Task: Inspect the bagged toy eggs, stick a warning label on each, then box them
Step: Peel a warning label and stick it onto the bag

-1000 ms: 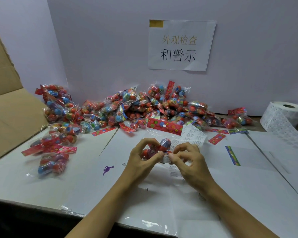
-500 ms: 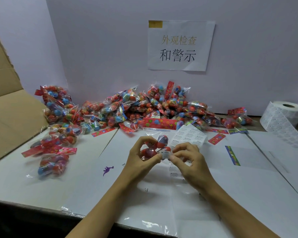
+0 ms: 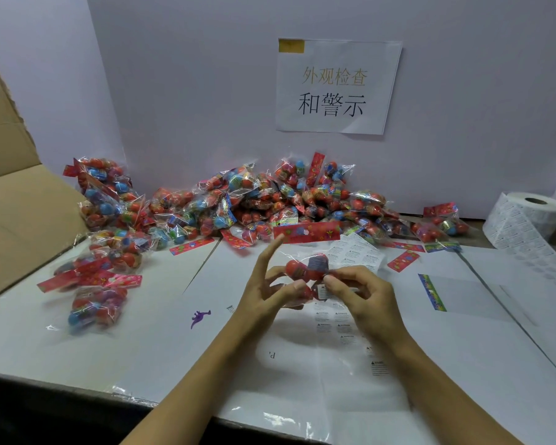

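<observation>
A clear bag of red toy eggs with a red header card is held up over the middle of the table. My left hand holds it from the left with thumb and lower fingers, index finger stretched up. My right hand pinches a small white warning label against the bag's lower right. A big heap of bagged eggs lies along the back wall. A few more bags lie at the left.
An open cardboard box stands at the left. A roll of white labels sits at the far right, a label sheet behind the hands. Loose header cards and a purple dinosaur figure lie on the white table.
The bag has been lifted and turned so its header card stands up. My left index finger has straightened upward. My right hand keeps the label at the bag.
</observation>
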Demonstrator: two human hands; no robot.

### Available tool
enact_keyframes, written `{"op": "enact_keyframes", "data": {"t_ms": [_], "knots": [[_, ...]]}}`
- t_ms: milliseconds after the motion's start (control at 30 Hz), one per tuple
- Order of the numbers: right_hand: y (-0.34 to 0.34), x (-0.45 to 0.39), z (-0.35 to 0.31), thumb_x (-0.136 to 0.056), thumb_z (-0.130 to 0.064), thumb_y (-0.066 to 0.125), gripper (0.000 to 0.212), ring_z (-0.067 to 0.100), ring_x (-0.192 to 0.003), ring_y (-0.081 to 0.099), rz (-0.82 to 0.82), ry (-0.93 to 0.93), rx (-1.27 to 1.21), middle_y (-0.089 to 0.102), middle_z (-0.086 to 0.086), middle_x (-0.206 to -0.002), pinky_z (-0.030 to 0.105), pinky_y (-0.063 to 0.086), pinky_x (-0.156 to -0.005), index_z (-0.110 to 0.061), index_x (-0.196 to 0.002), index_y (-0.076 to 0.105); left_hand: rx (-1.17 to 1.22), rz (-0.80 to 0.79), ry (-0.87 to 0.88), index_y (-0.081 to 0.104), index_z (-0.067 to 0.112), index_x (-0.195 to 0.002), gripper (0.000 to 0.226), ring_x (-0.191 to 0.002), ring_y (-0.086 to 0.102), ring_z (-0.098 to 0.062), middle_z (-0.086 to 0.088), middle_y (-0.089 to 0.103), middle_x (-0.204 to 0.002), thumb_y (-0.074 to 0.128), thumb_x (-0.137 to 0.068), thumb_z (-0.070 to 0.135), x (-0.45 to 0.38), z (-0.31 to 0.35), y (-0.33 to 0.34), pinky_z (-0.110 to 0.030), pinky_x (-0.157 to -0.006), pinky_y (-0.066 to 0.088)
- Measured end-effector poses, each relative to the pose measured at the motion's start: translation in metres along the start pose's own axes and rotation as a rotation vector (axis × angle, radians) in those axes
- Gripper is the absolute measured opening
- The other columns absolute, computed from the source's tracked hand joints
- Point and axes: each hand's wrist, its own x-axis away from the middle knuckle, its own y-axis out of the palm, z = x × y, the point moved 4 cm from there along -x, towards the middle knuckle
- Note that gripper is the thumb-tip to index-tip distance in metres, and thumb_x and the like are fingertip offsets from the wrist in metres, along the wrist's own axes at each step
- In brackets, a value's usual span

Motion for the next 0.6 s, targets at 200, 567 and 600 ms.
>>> {"op": "enact_keyframes", "data": {"t_ms": [200,567,600], "knots": [[-0.006,-0.003,0.001,-0.084,-0.019,0.075,0.009,0.017,-0.084,0.074,0.023,0.132,-0.271,0.078,0.007,-0.09,0.02,0.055,-0.068,-0.017,-0.091,0.081,0.043,0.044,-0.072,0.013,0.046,-0.149,0.096,-0.093,0.077,-0.02,0.012,0.079,-0.101,0.068,-0.072,0.059,-0.006,-0.004,0.0,-0.024,-0.072,0.059],[-0.049,0.004,-0.014,-0.084,-0.024,0.068,0.032,0.037,-0.096,0.052,-0.121,0.426,-0.281,0.07,0.019,-0.106,0.05,0.039,-0.083,-0.003,-0.107,0.077,0.02,-0.103,-0.028,0.075,0.01,-0.092,0.054,-0.08,0.076,-0.027,-0.015,0.078,-0.086,0.063,-0.076,0.06,-0.003,-0.007,0.011,-0.036,-0.074,0.061],[-0.057,0.011,-0.013,-0.089,-0.02,0.066,0.024,0.035,-0.091,0.05,-0.11,0.442,-0.236,0.069,0.019,-0.101,0.045,0.038,-0.076,-0.005,-0.102,0.079,0.043,-0.114,-0.018,0.077,0.012,-0.09,0.055,-0.079,0.075,-0.025,-0.012,0.078,-0.085,0.069,-0.074,0.064,-0.004,-0.011,0.011,-0.034,-0.073,0.06]]}}
